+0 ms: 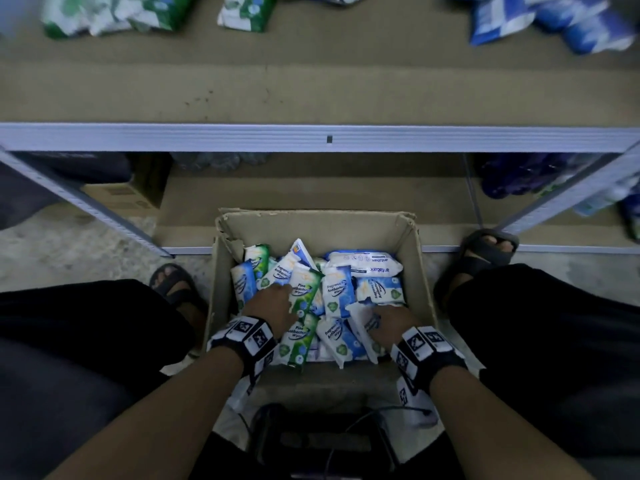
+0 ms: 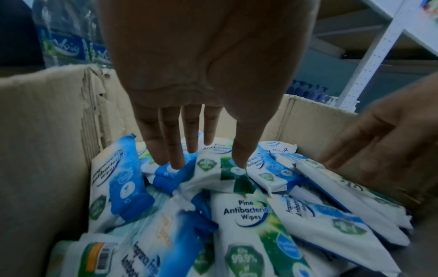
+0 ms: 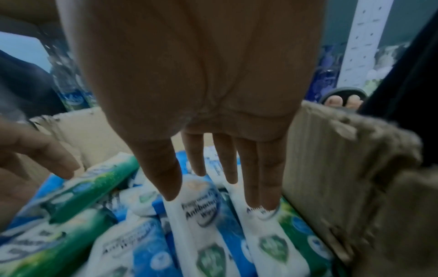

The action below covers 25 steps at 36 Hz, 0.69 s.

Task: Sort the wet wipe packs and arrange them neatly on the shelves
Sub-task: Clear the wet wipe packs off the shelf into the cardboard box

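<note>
A cardboard box (image 1: 318, 216) on the floor holds several wet wipe packs, some green Pine and some blue Fragrance Free. Both my hands reach down into it. My left hand (image 1: 277, 296) has straight fingers, and in the left wrist view its fingertips (image 2: 176, 163) hover at a crumpled green Pine pack (image 2: 227, 168), the thumb touching it. My right hand (image 1: 381, 317) is also straight-fingered. In the right wrist view the right hand (image 3: 220, 191) is just over a blue Fragrance Free pack (image 3: 201, 215) near the box wall (image 3: 320, 159). Neither hand holds a pack.
Green packs (image 1: 104, 15) lie at the back left of the upper shelf and blue packs (image 1: 554, 22) at its back right, with bare board between them. The shelf's metal rail (image 1: 311, 136) runs across. My sandalled feet (image 1: 488, 247) flank the box. A carton (image 1: 121, 195) sits on the lower shelf.
</note>
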Each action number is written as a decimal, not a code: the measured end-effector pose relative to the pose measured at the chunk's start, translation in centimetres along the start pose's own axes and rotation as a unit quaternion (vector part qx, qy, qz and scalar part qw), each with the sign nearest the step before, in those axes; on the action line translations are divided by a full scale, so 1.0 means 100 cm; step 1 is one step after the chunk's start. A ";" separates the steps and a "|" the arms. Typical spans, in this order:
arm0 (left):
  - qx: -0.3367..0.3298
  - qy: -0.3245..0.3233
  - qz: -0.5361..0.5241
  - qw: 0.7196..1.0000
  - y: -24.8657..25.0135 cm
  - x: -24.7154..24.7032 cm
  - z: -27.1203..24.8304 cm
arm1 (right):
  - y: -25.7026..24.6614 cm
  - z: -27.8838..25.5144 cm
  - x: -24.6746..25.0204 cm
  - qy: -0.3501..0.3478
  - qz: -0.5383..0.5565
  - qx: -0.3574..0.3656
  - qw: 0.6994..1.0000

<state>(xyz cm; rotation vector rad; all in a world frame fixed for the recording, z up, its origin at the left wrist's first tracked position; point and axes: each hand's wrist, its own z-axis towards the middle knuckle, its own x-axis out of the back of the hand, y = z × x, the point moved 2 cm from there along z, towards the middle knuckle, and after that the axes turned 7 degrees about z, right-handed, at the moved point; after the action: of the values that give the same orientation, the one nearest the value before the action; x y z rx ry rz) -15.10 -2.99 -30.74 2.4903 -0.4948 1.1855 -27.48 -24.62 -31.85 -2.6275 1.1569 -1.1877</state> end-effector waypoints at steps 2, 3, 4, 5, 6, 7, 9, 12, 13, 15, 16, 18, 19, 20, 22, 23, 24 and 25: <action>-0.009 0.012 0.015 1.000 0.004 0.009 -0.008 | -0.011 -0.009 0.010 0.010 0.016 0.022 1.000; -0.016 0.015 0.022 1.000 0.007 0.013 -0.011 | -0.015 -0.013 0.016 0.021 0.019 0.033 0.999; -0.022 0.018 0.028 0.999 0.010 0.018 -0.014 | -0.020 -0.018 0.022 0.030 0.023 0.043 0.998; -0.027 0.024 0.034 0.999 0.013 0.024 -0.017 | -0.024 -0.023 0.029 0.041 0.027 0.059 0.997; -0.033 0.033 0.039 0.998 0.016 0.030 -0.021 | -0.029 -0.028 0.036 0.049 0.029 0.075 0.996; -0.040 0.042 0.046 0.997 0.019 0.037 -0.024 | -0.034 -0.034 0.044 0.055 0.031 0.087 0.994; -0.061 0.056 0.061 0.995 0.027 0.052 -0.032 | -0.044 -0.046 0.063 0.072 0.031 0.103 0.992; -0.089 0.088 0.081 0.989 0.042 0.082 -0.045 | -0.053 -0.062 0.094 0.098 0.037 0.121 0.987; -0.098 0.101 0.089 0.986 0.048 0.093 -0.048 | -0.056 -0.068 0.105 0.107 0.043 0.129 0.985; -0.115 0.131 0.106 0.979 0.059 0.115 -0.055 | -0.059 -0.080 0.129 0.117 0.049 0.137 0.982; -0.123 0.142 0.113 0.976 0.065 0.126 -0.058 | -0.061 -0.087 0.141 0.128 0.045 0.142 0.981; -0.140 0.152 0.124 0.971 0.079 0.148 -0.064 | -0.063 -0.100 0.168 0.160 0.040 0.152 0.974; -0.147 0.159 0.130 0.967 0.087 0.161 -0.066 | -0.063 -0.107 0.183 0.176 0.043 0.158 0.971; -0.153 0.167 0.136 0.964 0.093 0.171 -0.069 | -0.064 -0.112 0.196 0.190 0.044 0.167 0.966; -0.181 0.207 0.151 0.950 0.108 0.193 -0.071 | -0.065 -0.124 0.226 0.227 0.047 0.187 0.955; -0.192 0.222 0.158 0.943 0.115 0.204 -0.071 | -0.064 -0.129 0.242 0.246 0.041 0.194 0.949; -0.204 0.235 0.161 0.937 0.122 0.215 -0.071 | -0.063 -0.134 0.257 0.262 0.030 0.199 0.944; -0.213 0.245 0.161 0.932 0.130 0.226 -0.071 | -0.062 -0.137 0.272 0.277 0.018 0.198 0.940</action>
<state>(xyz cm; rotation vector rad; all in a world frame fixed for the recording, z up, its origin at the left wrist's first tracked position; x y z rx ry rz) -12.31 -15.03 -6.73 1.7090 -0.9225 1.5611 -21.01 -34.10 -2.99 -2.0206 0.8759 -1.9864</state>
